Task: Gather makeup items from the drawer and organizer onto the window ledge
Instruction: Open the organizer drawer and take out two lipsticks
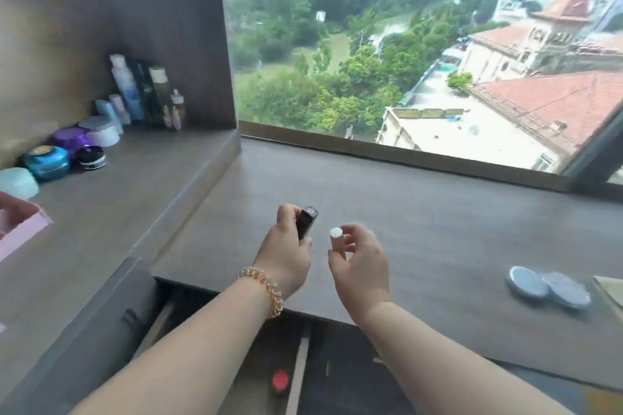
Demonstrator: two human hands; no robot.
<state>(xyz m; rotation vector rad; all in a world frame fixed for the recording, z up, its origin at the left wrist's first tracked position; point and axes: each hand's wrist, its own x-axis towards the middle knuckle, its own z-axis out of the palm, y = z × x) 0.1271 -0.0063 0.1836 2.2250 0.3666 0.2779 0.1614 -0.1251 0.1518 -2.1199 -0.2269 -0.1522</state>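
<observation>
Left hand [286, 256]: thumb and fingers curled round a black lipstick tube [306, 222], held near upright over the window ledge [404, 212]. Right hand [360, 266]: fingertips pinch a small white-capped tube [336, 239] just beside it. Neither is released yet. Two round silver compacts [527, 281] lie touching on the ledge, well to the right. The open drawer [337, 364] holds a red-capped item [279, 381] and blurred sticks. Pink organizer [20, 226] at far left. Judgement: partway through, more to fetch.
</observation>
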